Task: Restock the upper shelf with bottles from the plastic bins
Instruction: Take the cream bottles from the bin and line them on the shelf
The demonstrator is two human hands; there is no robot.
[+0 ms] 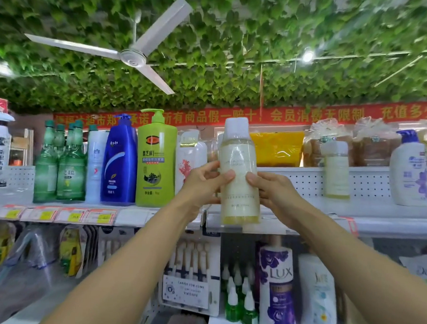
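Both hands, left hand point(204, 183) and right hand point(274, 191), grasp the pale bottle point(239, 172) upright at frame centre, directly before the upper shelf point(303, 207) gap.

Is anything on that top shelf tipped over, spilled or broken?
Nothing stands out. The bottles on the upper shelf stand upright, with no spill showing. Both hands, left and right, hold a pale yellow bottle upright in front of the shelf.
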